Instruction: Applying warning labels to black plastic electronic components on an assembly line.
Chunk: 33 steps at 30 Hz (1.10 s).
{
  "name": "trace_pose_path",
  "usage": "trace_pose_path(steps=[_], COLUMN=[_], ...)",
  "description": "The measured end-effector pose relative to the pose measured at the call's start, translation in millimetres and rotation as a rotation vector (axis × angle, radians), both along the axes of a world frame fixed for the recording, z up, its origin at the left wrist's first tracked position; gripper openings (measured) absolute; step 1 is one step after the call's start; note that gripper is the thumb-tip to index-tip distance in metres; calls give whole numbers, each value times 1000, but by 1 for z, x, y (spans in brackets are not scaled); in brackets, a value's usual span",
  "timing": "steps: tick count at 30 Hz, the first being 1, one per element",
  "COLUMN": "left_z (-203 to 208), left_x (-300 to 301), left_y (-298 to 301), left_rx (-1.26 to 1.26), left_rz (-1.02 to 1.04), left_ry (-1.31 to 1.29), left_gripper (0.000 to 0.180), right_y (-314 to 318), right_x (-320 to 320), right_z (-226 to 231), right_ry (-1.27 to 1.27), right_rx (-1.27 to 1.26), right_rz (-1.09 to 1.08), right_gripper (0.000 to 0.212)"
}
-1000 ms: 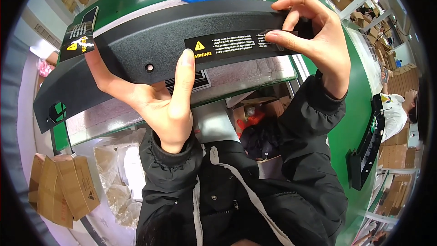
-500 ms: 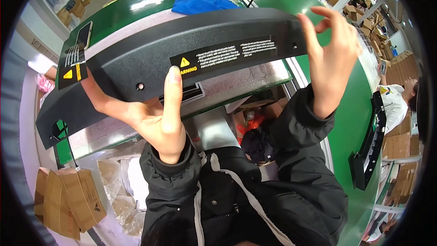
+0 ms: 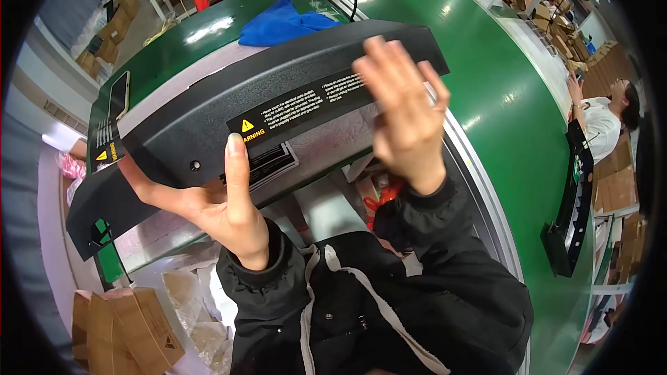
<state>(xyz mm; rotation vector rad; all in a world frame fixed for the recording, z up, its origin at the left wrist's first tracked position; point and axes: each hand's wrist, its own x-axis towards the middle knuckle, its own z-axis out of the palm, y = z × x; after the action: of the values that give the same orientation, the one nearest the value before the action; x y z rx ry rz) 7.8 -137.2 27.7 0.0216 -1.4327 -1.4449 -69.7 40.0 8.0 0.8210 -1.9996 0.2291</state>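
Two hands are working at a black strip label (image 3: pixel 288 112) on a curved black panel (image 3: pixel 229 97) lying over the green table (image 3: pixel 479 97).
The right hand (image 3: pixel 411 125) is blurring and hiding the label's right end, its fingers extending, one standing apart; whether they are touching cannot be told. The left hand (image 3: pixel 236 226) is resting its thumb on the label's left end, well apart from its index finger; its other fingers are hiding, their grip unclear.

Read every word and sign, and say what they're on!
I won't copy words.
Black label on the dark curved panel: yellow triangle sign, yellow and white print.
Second label at the left hand: yellow triangle, similar print.
White-edged label below: print too small.
Cardboard box: mark too small.
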Motion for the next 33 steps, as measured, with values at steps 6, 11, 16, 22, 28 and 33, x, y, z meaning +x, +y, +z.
trace_pose_path(steps=[6,11,16,22,28,33], left_z=[-1,8,27,31,28,15], left_x=[0,7,30,39,-5,-37], left_y=[9,14,13,24,65,70], left_rx=[45,187,74,-287,-435,-518], left_rz=[75,-15,-36,-526,-832,-847], left_ry=[17,58,144,115,292,322], left_gripper=[90,94,94,106,91,83], right_y=[44,65,103,124,176,224], right_x=[-27,-29,-40,26,71,99], right_z=[-3,-23,1,8,10,0], right_ry=[-409,-743,-843,-1219,-1114,-999], right_rx=[-481,-837,-579,-782,-1037,-1223], right_rz=[104,731,1619,597,214,-102], right_gripper=[72,65,60,38,40,45])
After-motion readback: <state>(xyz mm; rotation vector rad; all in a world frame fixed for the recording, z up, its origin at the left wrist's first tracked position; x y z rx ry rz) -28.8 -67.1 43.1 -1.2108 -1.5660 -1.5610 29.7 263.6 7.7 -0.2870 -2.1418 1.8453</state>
